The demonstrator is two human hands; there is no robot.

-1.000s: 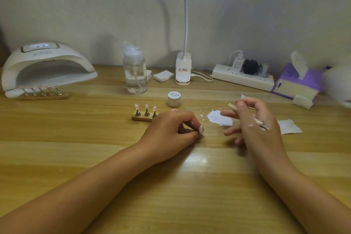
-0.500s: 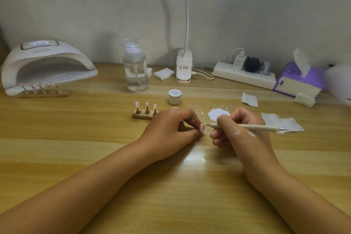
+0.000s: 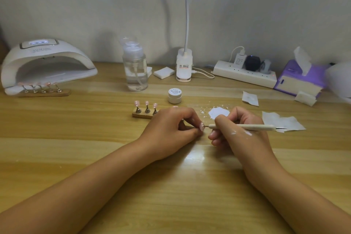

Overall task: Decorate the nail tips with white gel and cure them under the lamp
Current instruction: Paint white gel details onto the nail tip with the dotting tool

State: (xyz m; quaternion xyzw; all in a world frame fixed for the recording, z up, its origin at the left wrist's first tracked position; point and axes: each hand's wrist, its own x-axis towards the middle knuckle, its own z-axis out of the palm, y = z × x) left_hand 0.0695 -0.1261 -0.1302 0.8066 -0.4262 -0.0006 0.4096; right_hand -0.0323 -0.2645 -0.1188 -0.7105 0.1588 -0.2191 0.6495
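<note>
My left hand rests on the table and pinches a small stand bearing a pink nail tip. My right hand grips a beige dotting tool laid level, its left point touching that tip. White gel is smeared on the back of my right hand. A white gel blot lies on the table behind my hands, and the small white gel jar stands closed. A wooden holder carries three pink tips. The white curing lamp at far left has a second holder of several tips at its mouth.
A clear pump bottle, a clip lamp base with its cable, a power strip and a purple tissue box line the back of the wooden table. Wipes lie at right.
My right hand swung the tool from upright near the gel blot down to level and moved left, bringing its point onto the nail tip. My left hand stayed in place.
</note>
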